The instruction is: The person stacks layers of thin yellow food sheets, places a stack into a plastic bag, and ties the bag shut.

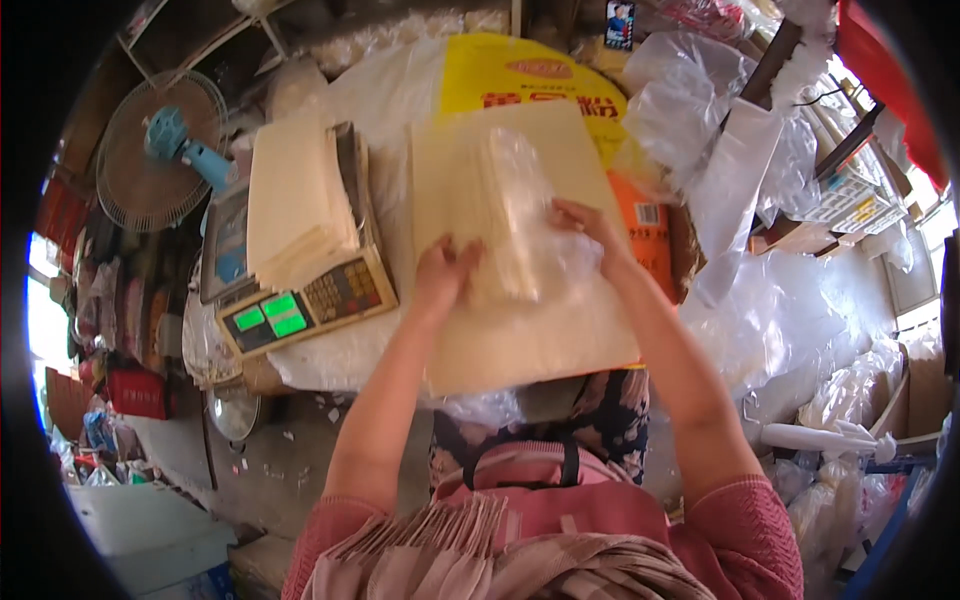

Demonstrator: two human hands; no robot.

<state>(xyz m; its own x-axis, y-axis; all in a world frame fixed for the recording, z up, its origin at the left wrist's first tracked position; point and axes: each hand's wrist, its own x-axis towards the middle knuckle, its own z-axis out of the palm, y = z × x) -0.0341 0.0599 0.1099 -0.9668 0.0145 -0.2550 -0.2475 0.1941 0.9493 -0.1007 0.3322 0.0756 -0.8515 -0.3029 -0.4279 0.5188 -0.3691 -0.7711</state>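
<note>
Left edge of my feed: round grey wire-caged fan with a teal motor (150, 150). Next, a flat beige-framed electronic scale with green displays (320, 305), loaded with a thick stack of cream rectangular sheets (298, 190). White plastic sheeting (335, 365) covered the worktop beside it.

Left hand (450, 270) was at the bundle's left side, fingers half curled; motion blur, so I couldn't tell pinch from light touch. The long clear-film bundle with pale contents (515, 215) lay mid-worktop on a broad flat beige sheet (530, 345), between both hands. Right hand (588, 228) had its fingers close together at the film's right edge; grip also unclear to me.

Further right: orange printed package (640, 235), then loose crumpled clear plastic bags (690, 85).

Progress, my read: partway. Pale contents looked already inside the film; bundle not yet released. Couldn't confirm its ends were closed. Stack on the scale looked unwrapped.
</note>
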